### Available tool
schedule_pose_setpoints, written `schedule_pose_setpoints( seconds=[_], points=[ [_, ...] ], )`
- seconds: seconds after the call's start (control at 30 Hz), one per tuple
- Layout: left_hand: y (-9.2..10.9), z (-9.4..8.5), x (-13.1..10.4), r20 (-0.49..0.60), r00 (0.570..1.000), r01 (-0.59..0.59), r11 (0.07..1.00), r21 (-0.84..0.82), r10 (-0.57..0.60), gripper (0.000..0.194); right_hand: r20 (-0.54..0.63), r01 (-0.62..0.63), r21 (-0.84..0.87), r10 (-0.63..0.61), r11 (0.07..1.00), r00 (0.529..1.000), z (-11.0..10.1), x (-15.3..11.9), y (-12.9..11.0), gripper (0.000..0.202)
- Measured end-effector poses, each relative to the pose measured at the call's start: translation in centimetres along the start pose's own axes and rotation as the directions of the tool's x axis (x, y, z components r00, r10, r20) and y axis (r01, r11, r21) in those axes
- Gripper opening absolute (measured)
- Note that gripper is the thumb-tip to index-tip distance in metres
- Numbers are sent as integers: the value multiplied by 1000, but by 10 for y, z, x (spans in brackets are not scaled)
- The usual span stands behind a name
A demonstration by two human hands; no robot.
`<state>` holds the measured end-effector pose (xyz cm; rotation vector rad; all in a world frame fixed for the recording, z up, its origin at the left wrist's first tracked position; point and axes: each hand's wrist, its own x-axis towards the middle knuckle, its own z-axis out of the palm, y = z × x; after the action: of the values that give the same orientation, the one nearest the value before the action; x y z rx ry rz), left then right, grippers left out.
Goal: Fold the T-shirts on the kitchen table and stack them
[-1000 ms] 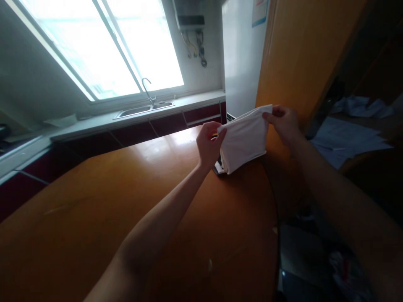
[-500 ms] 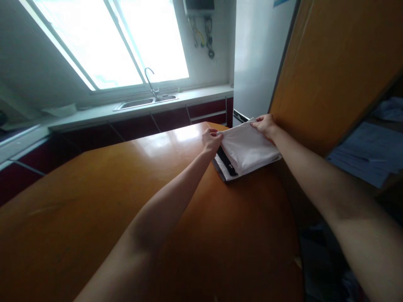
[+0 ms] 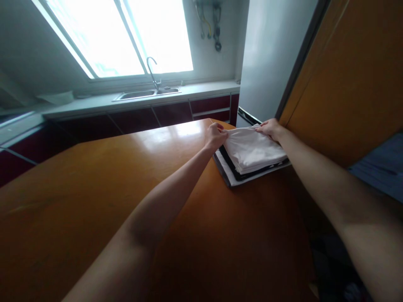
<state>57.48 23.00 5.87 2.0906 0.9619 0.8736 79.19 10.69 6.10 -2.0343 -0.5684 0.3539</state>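
The folded white cloth (image 3: pixel 254 147) lies on top of a stack toward the right end of the wooden surface (image 3: pixel 126 188). The fingers of the left hand (image 3: pixel 215 137) are pinched together on the cloth's far left corner. The fingers of the right hand (image 3: pixel 271 127) are clamped near its far right corner. A black layer (image 3: pixel 240 177) sits directly beneath, exposed along the left and near edges. A pale layer (image 3: pixel 224 168) extends beyond it below.
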Motion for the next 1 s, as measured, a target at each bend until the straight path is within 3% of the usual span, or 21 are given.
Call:
schedule_pose_setpoints(
  seconds=[0.13, 0.2, 0.27, 0.33, 0.37, 0.43, 0.53, 0.63, 0.73, 0.87, 1.0],
  points=[
    [-1, -2, 1, 73, 997, -23, 987, 156, 12, 24, -15, 20, -130, -22, 991, 1000, -6, 6, 6, 28],
    [8, -2, -4, 39, 990, -138, 964, 228, 133, 26, -88, 129, -250, -155, 960, 984, -4, 5, 6, 31],
    [20, 2, -14, 54, 945, -326, 908, 264, 324, 34, -111, 340, -356, -400, 871, 910, 3, -1, 6, 33],
    [29, 11, -24, 162, 884, -467, 839, 279, 438, 42, 10, 528, -427, -580, 734, 814, 16, -9, 6, 39],
    [31, 17, -28, 229, 872, -486, 822, 296, 433, 46, 95, 580, -445, -608, 682, 788, 24, -13, 7, 43],
    [30, 27, -35, 334, 885, -438, 825, 358, 325, 58, 241, 586, -480, -544, 653, 804, 38, -19, 9, 49],
    [25, 34, -39, 404, 897, -361, 830, 426, 182, 73, 315, 522, -500, -417, 690, 853, 46, -19, 11, 52],
    [29, 26, -45, 404, 891, -390, 803, 450, 207, 78, 289, 518, -464, -431, 718, 855, 33, -14, 10, 54],
    [42, 13, -65, 441, 859, -455, 783, 424, 261, 80, 250, 535, -453, -474, 713, 844, 11, -21, 15, 59],
    [47, 8, -104, 560, 783, -528, 766, 367, 272, 78, 223, 504, -491, -457, 711, 861, -10, -58, 45, 62],
    [45, 9, -134, 581, 768, -542, 756, 367, 269, 72, 218, 487, -521, -442, 701, 870, -20, -97, 62, 60]
  ],
)
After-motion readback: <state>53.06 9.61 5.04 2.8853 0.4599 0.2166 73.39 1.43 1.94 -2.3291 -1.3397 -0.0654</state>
